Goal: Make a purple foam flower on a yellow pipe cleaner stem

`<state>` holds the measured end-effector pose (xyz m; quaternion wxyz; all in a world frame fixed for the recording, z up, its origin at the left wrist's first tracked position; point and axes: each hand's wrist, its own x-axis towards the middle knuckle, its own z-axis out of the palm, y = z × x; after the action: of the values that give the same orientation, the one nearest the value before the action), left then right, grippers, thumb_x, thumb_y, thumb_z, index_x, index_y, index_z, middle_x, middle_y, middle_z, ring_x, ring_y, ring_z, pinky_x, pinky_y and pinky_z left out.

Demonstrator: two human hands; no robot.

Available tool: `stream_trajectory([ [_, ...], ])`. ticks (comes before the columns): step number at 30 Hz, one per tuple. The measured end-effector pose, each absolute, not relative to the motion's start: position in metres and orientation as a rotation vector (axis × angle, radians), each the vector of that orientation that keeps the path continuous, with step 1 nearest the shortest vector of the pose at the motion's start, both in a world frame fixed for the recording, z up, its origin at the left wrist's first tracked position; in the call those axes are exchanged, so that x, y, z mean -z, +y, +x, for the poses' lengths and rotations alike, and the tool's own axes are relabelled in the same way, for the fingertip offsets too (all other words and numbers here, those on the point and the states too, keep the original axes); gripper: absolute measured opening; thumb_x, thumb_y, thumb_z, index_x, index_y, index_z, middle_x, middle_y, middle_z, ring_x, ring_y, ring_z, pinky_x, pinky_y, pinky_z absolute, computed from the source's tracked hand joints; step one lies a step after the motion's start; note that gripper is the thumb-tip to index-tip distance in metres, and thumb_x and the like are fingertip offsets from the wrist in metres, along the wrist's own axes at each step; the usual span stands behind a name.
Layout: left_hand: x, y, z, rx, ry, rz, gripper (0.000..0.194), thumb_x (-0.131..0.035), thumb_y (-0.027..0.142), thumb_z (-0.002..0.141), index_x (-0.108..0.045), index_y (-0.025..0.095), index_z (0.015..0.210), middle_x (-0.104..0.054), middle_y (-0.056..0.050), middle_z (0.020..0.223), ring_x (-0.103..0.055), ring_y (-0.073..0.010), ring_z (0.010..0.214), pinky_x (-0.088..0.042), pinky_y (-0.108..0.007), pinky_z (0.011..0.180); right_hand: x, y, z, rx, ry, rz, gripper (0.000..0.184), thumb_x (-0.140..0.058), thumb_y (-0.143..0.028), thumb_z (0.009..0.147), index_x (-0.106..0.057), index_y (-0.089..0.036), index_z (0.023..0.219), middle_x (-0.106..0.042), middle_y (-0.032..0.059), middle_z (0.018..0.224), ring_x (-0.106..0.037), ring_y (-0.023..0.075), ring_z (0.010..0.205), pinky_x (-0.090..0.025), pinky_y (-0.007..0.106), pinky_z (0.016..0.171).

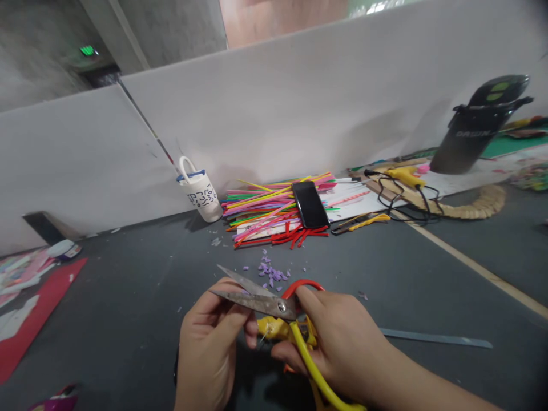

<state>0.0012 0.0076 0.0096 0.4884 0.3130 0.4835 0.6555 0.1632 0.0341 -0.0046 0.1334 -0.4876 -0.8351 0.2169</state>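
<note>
My right hand (pixel 342 337) grips a pair of scissors (pixel 282 308) with one red and one yellow handle. The blades are spread and point left, passing over the fingers of my left hand (pixel 214 337). Those fingers are pinched together at the blades; a speck of purple shows there, but what they hold is mostly hidden. Under the scissors, between my hands, is a shiny yellow object (pixel 274 328) with a thin wire end, partly covered. Small purple clippings (pixel 272 271) lie scattered on the dark table (pixel 141 302) just beyond the blades.
Behind the clippings, a black phone (pixel 310 204) rests on colourful thin strips (pixel 261 205). A white cup (pixel 201 197) stands left of them. Further right are a yellow utility knife (pixel 370 221), a yellow glue gun (pixel 406 176) with black cord, and a dark tumbler (pixel 475 134).
</note>
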Motion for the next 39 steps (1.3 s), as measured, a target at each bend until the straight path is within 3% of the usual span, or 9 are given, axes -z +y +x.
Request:
stream_trajectory([
  [7,-0.010,0.009,0.005,-1.636,1.135,0.729,0.010,-0.079,0.012,0.057,-0.071,0.018,0.060,-0.062,0.004,0.053,-0.055,-0.0063,0.039,-0.043,-0.011,0.033,0.005,0.035,0.163,-0.619,-2.416,-1.400,0.054,-0.056,-0.068,0.071,-0.057,-0.017,0.087,-0.069,0.0082,0.073,-0.066,0.0279,0.065,-0.038,0.031,0.053],
  [16,-0.009,0.009,0.004,-1.624,1.114,0.730,0.011,-0.081,0.015,0.058,-0.072,0.019,0.062,-0.063,0.005,0.055,-0.055,-0.0054,0.039,-0.044,-0.010,0.034,0.005,0.035,0.164,-0.652,-2.431,-1.426,0.055,-0.054,-0.070,0.071,-0.057,-0.017,0.087,-0.069,0.0089,0.073,-0.067,0.0304,0.066,-0.038,0.032,0.053],
  [33,-0.007,0.009,-0.002,-1.571,1.085,0.757,0.010,-0.081,0.018,0.060,-0.075,0.019,0.069,-0.064,0.003,0.053,-0.054,-0.0054,0.040,-0.043,-0.010,0.034,0.012,0.037,0.165,-0.452,-2.431,-1.378,0.052,-0.050,-0.070,0.076,-0.057,-0.018,0.075,-0.066,0.0062,0.057,-0.062,0.0228,0.050,-0.024,0.027,0.045],
  [39,-0.008,0.009,-0.001,-1.575,1.138,0.782,0.009,-0.080,0.019,0.062,-0.071,0.017,0.062,-0.063,0.004,0.062,-0.054,-0.0042,0.040,-0.043,-0.010,0.033,0.001,0.039,0.168,-0.788,-2.310,-1.414,0.038,-0.051,-0.058,0.080,-0.050,-0.021,0.071,-0.064,0.0019,0.061,-0.056,0.0167,0.051,-0.030,0.023,0.047],
])
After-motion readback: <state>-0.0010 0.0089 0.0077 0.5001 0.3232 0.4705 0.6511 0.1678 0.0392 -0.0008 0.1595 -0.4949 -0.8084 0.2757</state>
